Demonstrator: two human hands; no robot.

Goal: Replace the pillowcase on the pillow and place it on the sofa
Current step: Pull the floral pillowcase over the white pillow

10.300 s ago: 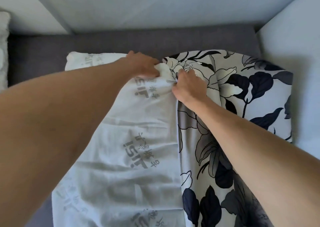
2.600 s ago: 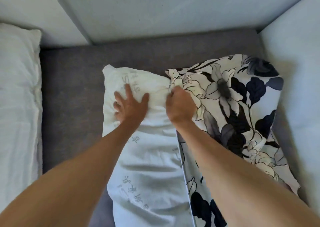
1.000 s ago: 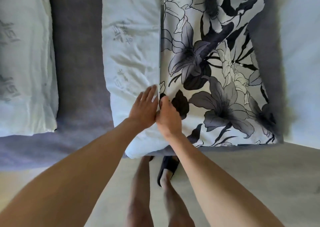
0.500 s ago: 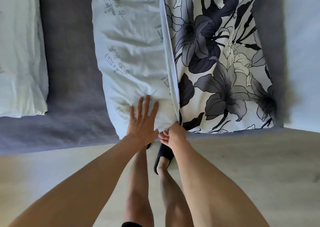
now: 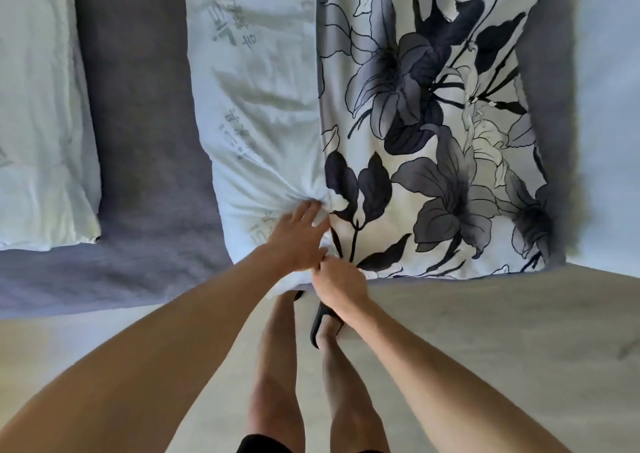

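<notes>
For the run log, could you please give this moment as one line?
pillow half inside pillowcase | left hand presses pillow | right hand grips pillowcase edge | on sofa

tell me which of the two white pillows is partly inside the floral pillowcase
The middle pillow, under the left hand, runs into the floral pillowcase. The far-left pillow lies bare and apart.

My left hand [image 5: 294, 241] presses flat on the white pillow [image 5: 256, 106] at the floral pillowcase [image 5: 433, 123] opening. My right hand [image 5: 337, 281] pinches the pillowcase edge at the grey sofa [image 5: 145, 141] front.
</notes>
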